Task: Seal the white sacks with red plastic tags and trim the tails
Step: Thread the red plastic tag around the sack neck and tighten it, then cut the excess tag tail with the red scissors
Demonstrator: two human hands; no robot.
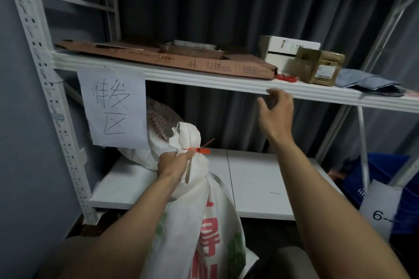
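White woven sack (204, 210) upright before the front edge of the lower shelf (260, 176), neck bunched tight in the curled left hand (172, 163) just under a red plastic tag (199, 150) cinched round it, thin tail poking up to the right. Raised with fingers loosely spread and holding nothing, right hand (275, 111) just below the front edge of the upper shelf (204, 79), near loose red tags (286, 78) at that edge beside a brown box (319, 68). Lower shelf's white board open between the arms; second sack (158, 118) toward its left rear corner, behind a hanging paper sign (113, 106).
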